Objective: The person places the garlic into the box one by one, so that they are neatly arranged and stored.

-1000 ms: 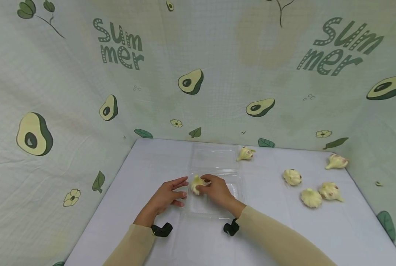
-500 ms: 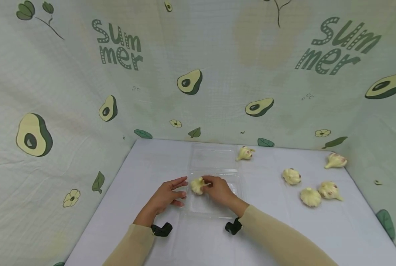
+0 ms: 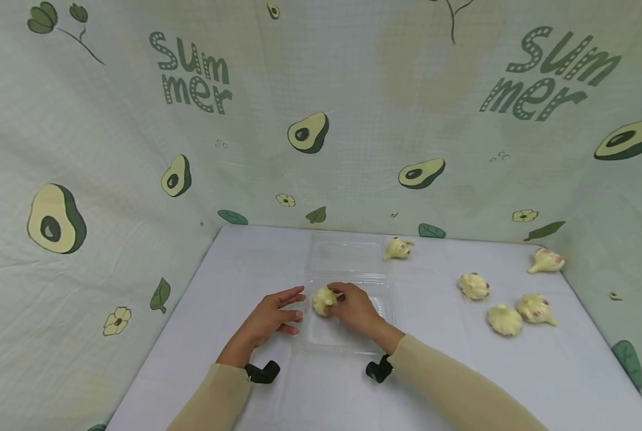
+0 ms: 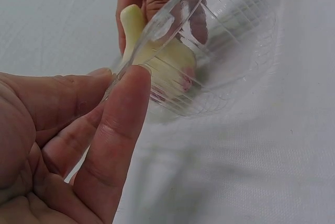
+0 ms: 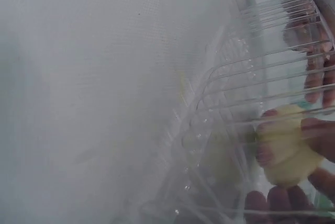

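Observation:
A clear plastic clamshell box (image 3: 342, 341) lies open in the middle of the table, its lid (image 3: 348, 254) folded back. My right hand (image 3: 356, 308) holds a pale garlic bulb (image 3: 323, 301) in its fingertips, inside the left part of the box. Through the ribbed wall in the left wrist view, the bulb (image 4: 170, 69) shows its stem and a purplish patch. My left hand (image 3: 269, 317) is at the box's left side; the left wrist view has its thumb and a finger pinching the rim (image 4: 118, 75). The right wrist view shows the bulb (image 5: 288, 153) behind the clear wall.
One garlic bulb (image 3: 398, 248) lies beside the lid's right edge. Farther right are several more: a bulb (image 3: 474, 287), two close together (image 3: 504, 319), and one (image 3: 546, 261) near the table's right edge. A printed cloth (image 3: 364, 131) hangs behind the table.
The bulb has turned in my right fingers; its stem pointed up at first. It has also shifted slightly right in the last half second. My left hand stays in place.

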Demonstrator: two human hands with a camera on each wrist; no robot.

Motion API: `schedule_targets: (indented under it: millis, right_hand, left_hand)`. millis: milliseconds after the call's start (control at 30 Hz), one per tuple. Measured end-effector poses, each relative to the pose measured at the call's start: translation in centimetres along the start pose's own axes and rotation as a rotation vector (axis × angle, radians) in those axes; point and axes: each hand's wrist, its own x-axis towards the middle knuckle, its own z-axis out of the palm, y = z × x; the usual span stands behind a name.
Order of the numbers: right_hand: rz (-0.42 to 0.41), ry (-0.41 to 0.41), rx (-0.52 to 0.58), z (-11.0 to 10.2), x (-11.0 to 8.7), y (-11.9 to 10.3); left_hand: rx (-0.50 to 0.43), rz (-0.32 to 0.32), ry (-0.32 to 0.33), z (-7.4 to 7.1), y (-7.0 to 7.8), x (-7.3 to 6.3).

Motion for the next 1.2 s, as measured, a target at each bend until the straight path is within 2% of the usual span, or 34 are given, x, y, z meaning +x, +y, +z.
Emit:
schedule_targets:
  millis: [200, 667, 1200]
  right_hand:
    - [-0.037, -0.004, -0.041, 0.2, -0.3, 0.1]
    - [-0.068, 0.022, -0.008, 0.0, -0.8, 0.3]
    - [-0.03, 0.017, 0.03, -1.6, -1.4, 0.2]
  left_hand:
    - [-0.007, 0.007, -0.015, 0.0, 0.0, 0.0]
    - [-0.01, 0.011, -0.022, -0.1, 0.0, -0.1]
    - [-0.014, 0.002, -0.021, 0.0, 0.2, -0.2]
